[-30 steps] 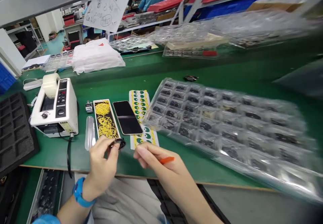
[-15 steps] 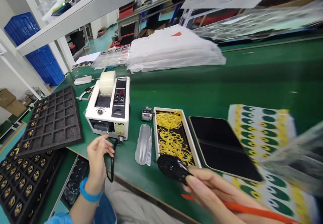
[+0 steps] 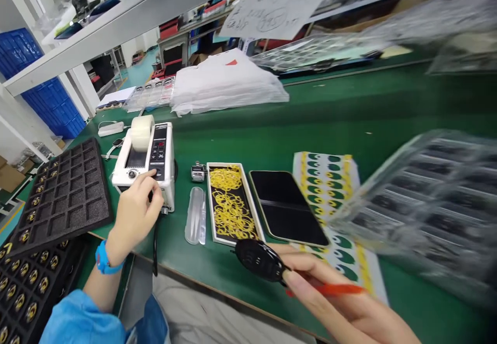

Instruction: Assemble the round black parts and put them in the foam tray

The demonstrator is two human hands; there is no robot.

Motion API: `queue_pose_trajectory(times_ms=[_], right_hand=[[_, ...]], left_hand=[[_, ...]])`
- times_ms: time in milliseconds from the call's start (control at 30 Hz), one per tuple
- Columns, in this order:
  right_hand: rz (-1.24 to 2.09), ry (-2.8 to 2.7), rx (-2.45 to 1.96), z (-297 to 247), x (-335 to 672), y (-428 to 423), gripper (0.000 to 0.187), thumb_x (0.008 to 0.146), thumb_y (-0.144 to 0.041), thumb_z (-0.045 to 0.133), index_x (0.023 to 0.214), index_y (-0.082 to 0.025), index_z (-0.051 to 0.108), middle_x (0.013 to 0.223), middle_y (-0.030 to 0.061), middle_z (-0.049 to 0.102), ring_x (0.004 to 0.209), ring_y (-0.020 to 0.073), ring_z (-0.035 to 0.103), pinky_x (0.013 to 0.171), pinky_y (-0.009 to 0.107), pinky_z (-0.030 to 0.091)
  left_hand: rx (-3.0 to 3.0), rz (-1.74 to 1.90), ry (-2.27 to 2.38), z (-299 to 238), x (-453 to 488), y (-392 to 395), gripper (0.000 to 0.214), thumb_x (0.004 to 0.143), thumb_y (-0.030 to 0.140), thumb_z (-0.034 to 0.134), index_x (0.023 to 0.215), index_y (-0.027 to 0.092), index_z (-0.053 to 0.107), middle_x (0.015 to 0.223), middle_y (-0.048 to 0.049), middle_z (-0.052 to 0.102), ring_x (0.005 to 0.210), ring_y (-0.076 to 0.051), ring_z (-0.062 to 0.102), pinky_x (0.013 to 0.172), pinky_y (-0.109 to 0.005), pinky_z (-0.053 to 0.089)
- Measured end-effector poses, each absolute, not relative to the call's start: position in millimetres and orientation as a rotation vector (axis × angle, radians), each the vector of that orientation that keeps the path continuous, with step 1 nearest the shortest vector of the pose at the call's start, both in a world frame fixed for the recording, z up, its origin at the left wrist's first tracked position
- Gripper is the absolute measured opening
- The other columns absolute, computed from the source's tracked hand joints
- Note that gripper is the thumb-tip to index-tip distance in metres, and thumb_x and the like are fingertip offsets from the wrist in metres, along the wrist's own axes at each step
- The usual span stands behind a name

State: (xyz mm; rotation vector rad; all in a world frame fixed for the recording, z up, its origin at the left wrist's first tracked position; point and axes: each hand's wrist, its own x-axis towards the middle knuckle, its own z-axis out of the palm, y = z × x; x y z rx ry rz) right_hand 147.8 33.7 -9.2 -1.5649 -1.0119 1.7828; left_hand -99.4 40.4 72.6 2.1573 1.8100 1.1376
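Observation:
My left hand (image 3: 137,207) reaches over the front of a white tape dispenser (image 3: 167,142). One fingertip rests on the dark button panel (image 3: 158,160), and the other fingers curl loosely with nothing in them. A roll of clear tape (image 3: 142,132) sits on top of the machine; its front outlet is partly hidden by my hand. Between the thumb and fingers of my right hand (image 3: 310,282) is a black oval device (image 3: 259,259) with small metal contacts. An orange strip-like tool (image 3: 337,289) lies across the same hand, its ends partly hidden.
Right of the dispenser are a tally counter (image 3: 198,172), a clear plastic case (image 3: 195,214), a box of yellow rubber bands (image 3: 209,199), a dark tablet (image 3: 287,207), a green-and-yellow sticker sheet (image 3: 301,165) and clear blister trays (image 3: 427,204). Black foam trays (image 3: 83,199) stand left.
My left hand has moved up from the dispenser's front outlet onto its button panel. My right hand still holds the black oval device. The view has turned right, showing more blister trays.

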Motion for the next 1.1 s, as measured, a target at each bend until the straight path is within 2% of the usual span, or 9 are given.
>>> queue_pose_trajectory(times_ms=[33, 67, 133, 167, 233, 367, 500, 967, 1100], right_hand=[[1.803, -1.003, -1.572, -7.4, 148.3, 33.4, 0.117, 0.018, -0.091, 0.062, 0.101, -0.009, 0.048, 0.138, -0.0001, 0.035, 0.102, -0.0186, 0.041, 0.075, -0.024, 0.035], [1.805, -1.051, -1.571, -7.5, 149.3, 32.8, 0.118, 0.02, -0.094, 0.059, 0.102, -0.01, 0.048, 0.13, 0.0013, 0.042, 0.092, -0.0196, 0.041, 0.069, -0.021, 0.036], [1.782, -1.219, -1.515, -10.8, 151.7, 30.9, 0.113, 0.032, -0.099, 0.048, 0.1, -0.01, 0.046, 0.099, 0.0019, 0.05, 0.073, -0.0191, 0.038, 0.06, -0.011, 0.036], [1.79, -1.291, -1.464, -12.4, 152.9, 29.9, 0.108, 0.039, -0.099, 0.043, 0.098, -0.009, 0.045, 0.084, 0.0008, 0.047, 0.066, -0.0179, 0.037, 0.059, -0.007, 0.036], [1.836, -1.329, -1.356, -13.1, 154.9, 27.9, 0.1, 0.049, -0.096, 0.04, 0.094, -0.006, 0.041, 0.073, -0.0013, 0.039, 0.061, -0.0169, 0.037, 0.059, -0.004, 0.035], [1.912, -1.316, -1.276, -6.0, 158.7, 24.4, 0.099, 0.052, -0.095, 0.038, 0.088, -0.003, 0.04, 0.068, -0.0029, 0.033, 0.057, -0.0178, 0.032, 0.056, -0.003, 0.03], [1.862, -1.356, -1.28, -1.5, 162.6, 19.8, 0.095, 0.058, -0.092, 0.036, 0.087, -0.003, 0.046, 0.071, -0.0014, 0.039, 0.06, -0.0187, 0.035, 0.058, -0.005, 0.033], [1.864, -1.367, -1.251, -4.9, 161.8, 17.1, 0.091, 0.062, -0.089, 0.035, 0.084, -0.001, 0.045, 0.072, -0.0014, 0.04, 0.062, -0.0197, 0.035, 0.06, -0.007, 0.033], [1.818, -1.375, -1.308, -4.3, 161.1, 17.2, 0.09, 0.064, -0.088, 0.035, 0.086, -0.002, 0.047, 0.075, -0.0008, 0.042, 0.064, -0.0197, 0.037, 0.06, -0.008, 0.034]], left_hand=[[2.121, 1.159, 1.755, 75.9, -95.9, 39.3, 0.016, 0.093, 0.017, 0.047, 0.077, 0.015, 0.05, 0.106, -0.0039, 0.063, 0.09, -0.01, 0.059, 0.074, -0.025, 0.038], [2.053, 1.205, 1.639, 77.2, -90.9, 37.1, 0.019, 0.094, 0.019, 0.048, 0.076, 0.015, 0.05, 0.103, -0.0018, 0.061, 0.081, -0.008, 0.055, 0.068, -0.024, 0.037], [1.931, 1.223, 1.352, 74.9, -76.6, 29.8, 0.021, 0.096, 0.023, 0.051, 0.076, 0.015, 0.05, 0.094, -0.0003, 0.054, 0.074, -0.007, 0.047, 0.062, -0.022, 0.034], [1.877, 1.194, 1.22, 71.9, -68.2, 25.7, 0.024, 0.096, 0.025, 0.051, 0.075, 0.015, 0.049, 0.087, -0.0012, 0.051, 0.08, -0.009, 0.048, 0.067, -0.022, 0.036], [1.765, 1.044, 1.102, 63.6, -51.5, 18.8, 0.028, 0.097, 0.028, 0.052, 0.073, 0.014, 0.049, 0.081, -0.0015, 0.046, 0.076, -0.008, 0.043, 0.068, -0.023, 0.034], [1.654, 0.849, 1.072, 47.0, -28.6, 15.2, 0.028, 0.093, 0.034, 0.059, 0.073, 0.014, 0.058, 0.076, -0.0014, 0.042, 0.066, -0.008, 0.035, 0.057, -0.025, 0.026], [1.671, 0.802, 1.125, 40.1, -21.7, 18.7, 0.028, 0.092, 0.035, 0.06, 0.074, 0.015, 0.061, 0.075, -0.0003, 0.042, 0.063, -0.006, 0.035, 0.056, -0.025, 0.027], [1.735, 0.855, 1.144, 36.2, -18.4, 19.9, 0.028, 0.092, 0.031, 0.059, 0.07, 0.014, 0.057, 0.073, -0.0003, 0.043, 0.062, -0.006, 0.037, 0.053, -0.022, 0.028], [2.024, 0.91, 1.306, 33.5, -15.4, 15.3, 0.025, 0.088, 0.028, 0.063, 0.07, 0.015, 0.053, 0.073, 0.0011, 0.045, 0.064, -0.006, 0.042, 0.056, -0.021, 0.033]])
